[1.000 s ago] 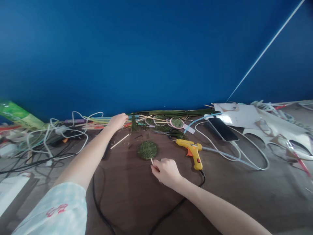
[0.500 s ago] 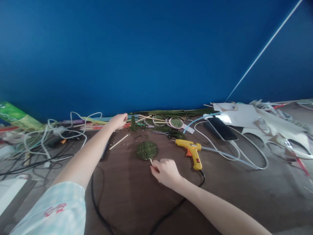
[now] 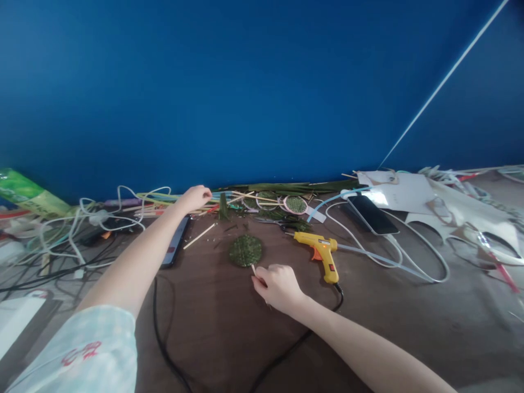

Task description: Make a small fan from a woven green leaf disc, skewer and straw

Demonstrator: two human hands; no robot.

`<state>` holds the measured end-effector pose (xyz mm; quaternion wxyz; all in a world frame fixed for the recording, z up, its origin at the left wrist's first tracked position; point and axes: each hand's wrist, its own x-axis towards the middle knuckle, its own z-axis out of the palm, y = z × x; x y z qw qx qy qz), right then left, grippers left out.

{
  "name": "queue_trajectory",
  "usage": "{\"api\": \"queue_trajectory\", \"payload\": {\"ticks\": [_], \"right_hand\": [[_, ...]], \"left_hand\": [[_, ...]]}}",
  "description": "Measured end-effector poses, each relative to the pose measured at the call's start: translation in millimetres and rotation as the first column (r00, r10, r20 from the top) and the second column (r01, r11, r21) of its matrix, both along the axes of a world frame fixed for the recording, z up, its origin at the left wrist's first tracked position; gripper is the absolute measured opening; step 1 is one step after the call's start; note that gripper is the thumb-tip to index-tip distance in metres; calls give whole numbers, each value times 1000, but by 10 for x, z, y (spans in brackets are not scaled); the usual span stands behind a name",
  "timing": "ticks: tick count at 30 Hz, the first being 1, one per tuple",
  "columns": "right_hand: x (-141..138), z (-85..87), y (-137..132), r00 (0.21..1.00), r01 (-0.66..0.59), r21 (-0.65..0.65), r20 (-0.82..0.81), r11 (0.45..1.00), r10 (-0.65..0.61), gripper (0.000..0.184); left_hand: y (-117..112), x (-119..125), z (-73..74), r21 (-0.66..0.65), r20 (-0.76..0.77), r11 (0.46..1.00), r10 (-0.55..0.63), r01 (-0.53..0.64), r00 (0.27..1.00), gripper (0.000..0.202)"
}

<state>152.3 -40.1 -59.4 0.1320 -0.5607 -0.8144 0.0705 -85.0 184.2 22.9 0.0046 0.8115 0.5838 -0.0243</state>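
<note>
My left hand [image 3: 195,198] reaches to the far edge of the brown table [image 3: 229,322], fingers curled down among a pile of coloured straws and thin sticks [image 3: 164,201]; what it grips is hidden. My right hand [image 3: 278,287] rests nearer me, pinched on a thin pale stick [image 3: 254,269] whose tip points at a round green woven disc [image 3: 245,250]. A yellow hot glue gun [image 3: 321,252] lies just right of that hand.
Long green leaves and small round woven pieces [image 3: 286,203] lie along the blue wall. A black phone [image 3: 371,214] with white cables sits at the right, near cut cardboard [image 3: 442,207]. Tangled cables [image 3: 82,229] fill the left. A dark tablet [image 3: 176,240] lies under my left forearm.
My left hand has shifted slightly left along the straw pile, uncovering the dark tablet. My right hand has stayed put with the stick.
</note>
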Motion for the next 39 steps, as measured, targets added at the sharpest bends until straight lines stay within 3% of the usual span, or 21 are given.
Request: {"api": "queue_trajectory", "payload": {"ticks": [5,9,17,22,26,30,35,39], "right_hand": [[7,-1,3,1000,-1,-6,2,1000,1,23],[11,12,5,1000,-5,-10,2,1000,5,22],[18,31,0,1000,-6,-17,8,1000,7,21],[20,40,-4,1000,-9,-22,14,1000,9,21],[17,53,0,1000,-9,-28,17,1000,10,22],[15,56,5,1000,-7,-30,18,1000,7,21],[17,35,5,1000,-7,-28,16,1000,7,22],[13,27,8,1000,-8,-31,16,999,9,22]], "left_hand": [[-55,15,86,125,8,991,-37,35,999,28],[-57,16,139,151,-22,987,-47,50,999,28],[-131,41,287,310,-111,951,39,-3,993,38],[-115,91,331,307,-164,951,18,34,986,37],[-110,140,266,250,-180,968,30,16,983,29],[-97,192,106,150,-168,987,74,-49,983,24],[-26,236,-106,28,-132,988,152,-149,980,31],[29,229,-169,-6,-98,981,192,-193,977,32]]}}
